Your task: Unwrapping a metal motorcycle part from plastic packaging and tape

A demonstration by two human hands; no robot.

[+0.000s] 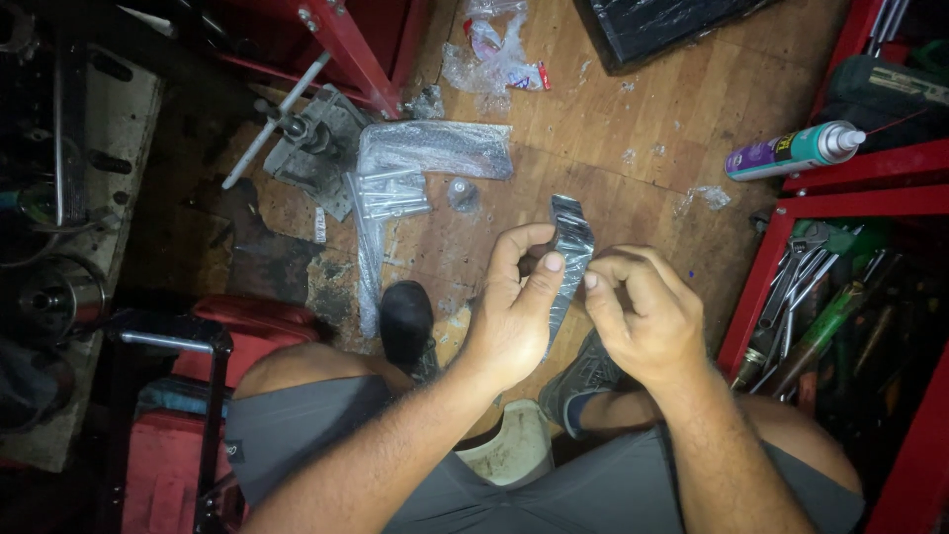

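Observation:
Both hands are raised over my knees, pinching a small clear plastic bag (571,237) with something grey inside. My left hand (514,307) grips its left edge between thumb and fingers. My right hand (643,316) pinches the right edge with thumb and forefinger. The bag hangs upright between them, its top sticking up above the fingers. Below, on the wooden floor (613,129), lie more plastic bags of metal bolts (395,193) and a long bubble-wrapped packet (435,148).
A red tool chest drawer (820,297) full of hand tools stands open at the right. A spray can (791,150) lies on its upper shelf. A metal bracket part (311,138) and red frame (346,44) sit upper left. A red stool (188,396) is at lower left.

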